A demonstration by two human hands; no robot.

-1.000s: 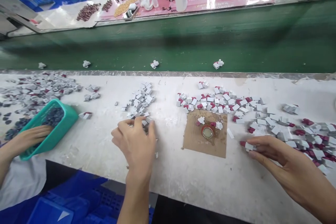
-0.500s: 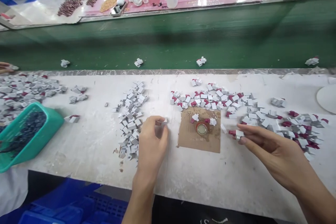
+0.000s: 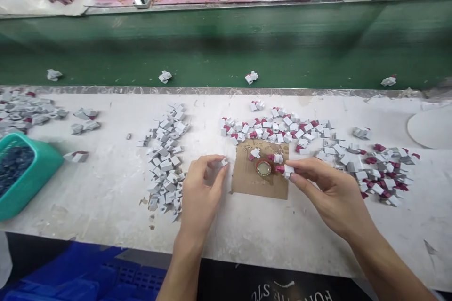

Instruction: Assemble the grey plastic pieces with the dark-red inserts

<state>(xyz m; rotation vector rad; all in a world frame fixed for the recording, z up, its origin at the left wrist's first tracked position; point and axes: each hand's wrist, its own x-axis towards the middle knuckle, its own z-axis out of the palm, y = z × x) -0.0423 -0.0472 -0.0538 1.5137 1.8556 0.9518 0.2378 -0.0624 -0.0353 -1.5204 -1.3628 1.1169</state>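
Between thumb and fingertips, my left hand point(image 3: 203, 188) pinches a small white plastic piece point(image 3: 223, 162), just left of the brown cardboard square point(image 3: 243, 183). My right hand point(image 3: 328, 193) grips a white-and-maroon plastic part point(image 3: 288, 170) at the cardboard's right edge, its maroon end pointing left. On the cardboard sits a small round dish point(image 3: 263, 168) with a reddish rim. Two more white-and-maroon parts lie on the card, one a loose part point(image 3: 276, 158) right above the dish. A pile of white pieces point(image 3: 167, 155) stands left of my left hand.
White-and-maroon parts point(image 3: 278, 127) spread behind the cardboard, with another heap point(image 3: 384, 169) at the right. A teal basket point(image 3: 45, 169) of dark pieces stands at left. Several parts sit on the green conveyor belt point(image 3: 208, 47). A white disc point(image 3: 431, 129) lies far right.
My right hand has moved left with the white-and-maroon part, from beside the cardboard to its right edge near the dish. My left hand keeps its pinch. The camera view has shifted slightly.
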